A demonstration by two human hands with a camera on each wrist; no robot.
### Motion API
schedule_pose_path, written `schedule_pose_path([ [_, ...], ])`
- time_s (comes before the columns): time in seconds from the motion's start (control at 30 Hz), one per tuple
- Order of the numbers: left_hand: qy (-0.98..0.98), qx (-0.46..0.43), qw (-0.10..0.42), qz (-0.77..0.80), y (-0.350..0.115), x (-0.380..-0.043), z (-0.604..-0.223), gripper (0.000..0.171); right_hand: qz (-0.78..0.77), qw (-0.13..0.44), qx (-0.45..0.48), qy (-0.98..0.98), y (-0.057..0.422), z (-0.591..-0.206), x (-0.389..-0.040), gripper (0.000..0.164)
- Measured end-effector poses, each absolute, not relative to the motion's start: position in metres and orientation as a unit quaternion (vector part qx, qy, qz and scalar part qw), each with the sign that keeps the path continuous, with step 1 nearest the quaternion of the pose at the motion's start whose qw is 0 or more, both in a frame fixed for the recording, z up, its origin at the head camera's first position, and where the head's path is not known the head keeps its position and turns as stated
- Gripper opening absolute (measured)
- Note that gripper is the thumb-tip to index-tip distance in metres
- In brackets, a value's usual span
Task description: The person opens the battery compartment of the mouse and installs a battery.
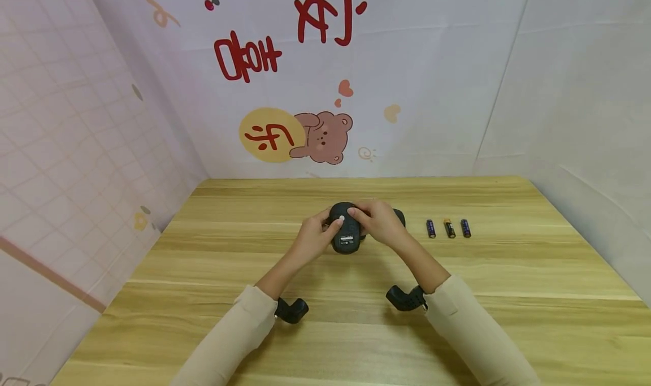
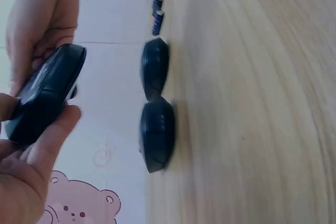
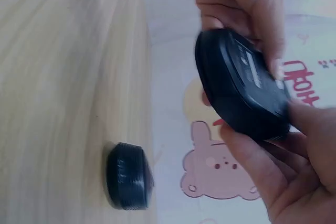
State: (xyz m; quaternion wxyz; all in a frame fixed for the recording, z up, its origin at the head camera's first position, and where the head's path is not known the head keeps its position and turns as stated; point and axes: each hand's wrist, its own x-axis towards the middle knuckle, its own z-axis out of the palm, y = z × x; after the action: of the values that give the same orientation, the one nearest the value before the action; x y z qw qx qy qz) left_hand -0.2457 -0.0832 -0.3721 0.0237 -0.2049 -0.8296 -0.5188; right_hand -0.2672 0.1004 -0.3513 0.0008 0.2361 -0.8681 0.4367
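A black computer mouse (image 1: pixel 347 239) is held up off the table, its underside with a printed label facing me. My left hand (image 1: pixel 311 234) grips its left side, thumb on the underside. On the other side my right hand (image 1: pixel 380 222) pinches the upper edge, its thumb also on the underside. The right wrist view shows the fingers of both hands around the mouse (image 3: pixel 241 85). Two more black mice, one nearer (image 2: pixel 157 135) and one farther (image 2: pixel 155 66), lie on the table; in the head view the right hand partly hides them.
Three small batteries stand apart in a row on the right of the wooden table (image 1: pixel 325 341): a left one (image 1: pixel 430 228), a middle one (image 1: pixel 450 228) with a gold end, and a right one (image 1: pixel 465 228). A printed cloth wall (image 1: pixel 432 64) rises behind the table.
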Motion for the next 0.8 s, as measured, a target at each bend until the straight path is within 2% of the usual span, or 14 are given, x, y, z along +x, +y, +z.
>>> schedule_pose_path([
  [0.17, -0.819, -0.200, -0.010, -0.537, -0.083, -0.239, -0.368, 0.047, 0.434, -0.033, 0.257, -0.863, 0.107, -0.347, -0.257, 0.041],
  [0.47, -0.807, -0.177, -0.072, -0.558, -0.081, -0.229, -0.364, 0.045, 0.442, -0.083, 0.279, -0.848, 0.115, -0.346, -0.243, 0.051],
  [0.8, -0.813, -0.169, -0.079, -0.551, -0.079, -0.226, -0.361, 0.046, 0.478, -0.090, 0.245, -0.839, 0.116, -0.349, -0.239, 0.051],
])
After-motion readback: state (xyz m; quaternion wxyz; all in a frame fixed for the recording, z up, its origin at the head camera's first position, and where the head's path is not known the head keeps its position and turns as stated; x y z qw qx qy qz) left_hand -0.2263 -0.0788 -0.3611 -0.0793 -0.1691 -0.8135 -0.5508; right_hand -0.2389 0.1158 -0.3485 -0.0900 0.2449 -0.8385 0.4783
